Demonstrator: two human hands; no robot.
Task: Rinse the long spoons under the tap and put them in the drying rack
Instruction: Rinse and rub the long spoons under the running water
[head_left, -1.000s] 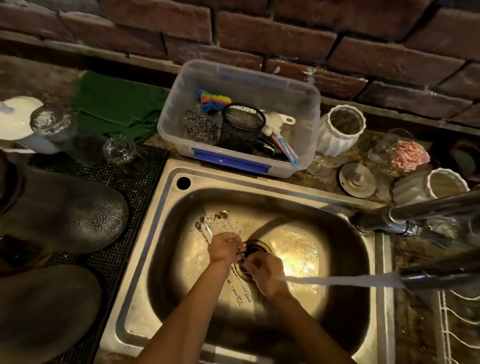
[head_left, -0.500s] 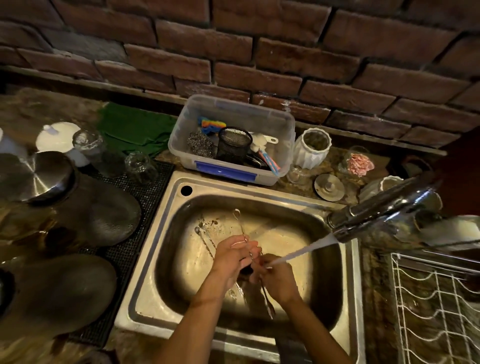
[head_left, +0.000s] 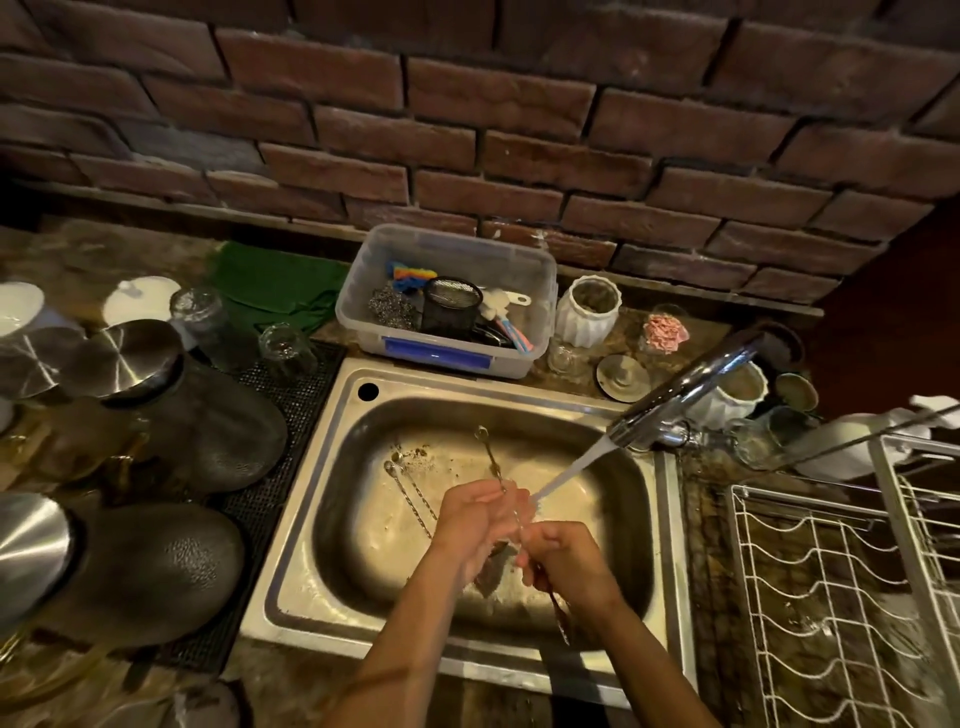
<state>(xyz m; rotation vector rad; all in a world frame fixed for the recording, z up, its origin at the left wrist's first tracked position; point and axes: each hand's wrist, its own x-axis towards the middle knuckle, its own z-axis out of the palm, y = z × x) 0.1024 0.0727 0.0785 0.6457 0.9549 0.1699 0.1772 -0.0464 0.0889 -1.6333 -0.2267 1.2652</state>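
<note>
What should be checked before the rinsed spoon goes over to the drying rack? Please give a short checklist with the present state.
1. Water hits the held spoon: ok, the tap stream lands at the hands.
2. Grip: ok, left hand and right hand both hold it.
3. Spoon clean: cannot tell, blurred.
4. Drying rack has free space: ok, the near slots show no dishes.
5. Spoons left in the sink: not ok, at least two more spoons lie on the bottom.
</note>
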